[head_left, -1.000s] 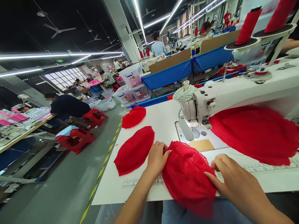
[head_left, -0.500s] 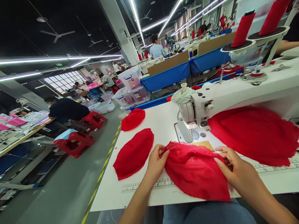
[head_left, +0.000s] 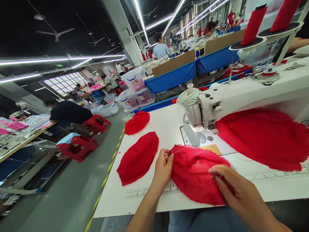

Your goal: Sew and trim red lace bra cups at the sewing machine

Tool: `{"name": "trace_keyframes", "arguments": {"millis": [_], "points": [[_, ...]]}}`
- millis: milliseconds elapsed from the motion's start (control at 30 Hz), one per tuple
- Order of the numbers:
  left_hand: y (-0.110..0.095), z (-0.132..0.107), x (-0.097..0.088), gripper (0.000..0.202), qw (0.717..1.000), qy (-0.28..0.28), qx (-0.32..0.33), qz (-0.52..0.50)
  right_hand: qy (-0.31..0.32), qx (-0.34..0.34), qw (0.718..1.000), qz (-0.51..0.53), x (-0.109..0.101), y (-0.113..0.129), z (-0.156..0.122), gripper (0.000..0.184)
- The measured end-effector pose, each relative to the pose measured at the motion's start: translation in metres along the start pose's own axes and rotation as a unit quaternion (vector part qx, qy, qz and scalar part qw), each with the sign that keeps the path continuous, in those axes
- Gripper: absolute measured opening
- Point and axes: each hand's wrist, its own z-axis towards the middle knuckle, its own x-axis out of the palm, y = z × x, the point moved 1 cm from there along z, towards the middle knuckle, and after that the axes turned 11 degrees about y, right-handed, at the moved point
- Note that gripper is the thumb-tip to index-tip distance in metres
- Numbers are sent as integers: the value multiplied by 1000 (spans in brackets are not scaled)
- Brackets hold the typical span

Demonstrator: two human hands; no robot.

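Observation:
My left hand [head_left: 164,166] pinches the left end of a red fabric piece [head_left: 193,180] with a scalloped lace edge along its top. My right hand [head_left: 231,187] has its fingertips closed on the middle right of that cloth; its lower right corner is hidden behind the hand. Just beyond the cloth stands a white sewing machine [head_left: 251,96], its needle area [head_left: 199,135] lit. A tan patch [head_left: 212,149] on the machine bed is partly covered by the lace edge. Under the machine arm lies a larger red fabric piece [head_left: 263,138].
Left on the white table [head_left: 108,203] lie a red leaf-shaped panel [head_left: 138,159] and a smaller red piece [head_left: 137,123]. A printed ruler [head_left: 135,193] runs along the front. Red thread cones [head_left: 253,25] stand at upper right. Plastic bins [head_left: 135,80] and a red stool [head_left: 76,148] are beyond.
My right hand has let go of the cloth's right end and moved left and slightly down onto its middle right. My left hand keeps its pinch, nearly still.

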Motion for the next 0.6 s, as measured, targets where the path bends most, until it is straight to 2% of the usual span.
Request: {"name": "trace_keyframes", "arguments": {"millis": [267, 467, 600], "points": [[-7, -8, 4, 36, 999, -9, 9, -35, 30, 14, 999, 35, 11, -3, 2, 25], [-17, -14, 4, 43, 989, -42, 25, -140, 90, 1, 995, -51, 13, -14, 3, 29], [-18, -13, 5, 42, 976, -60, 11, -211, 91, 7, 991, -94, 10, -13, 3, 32]]}}
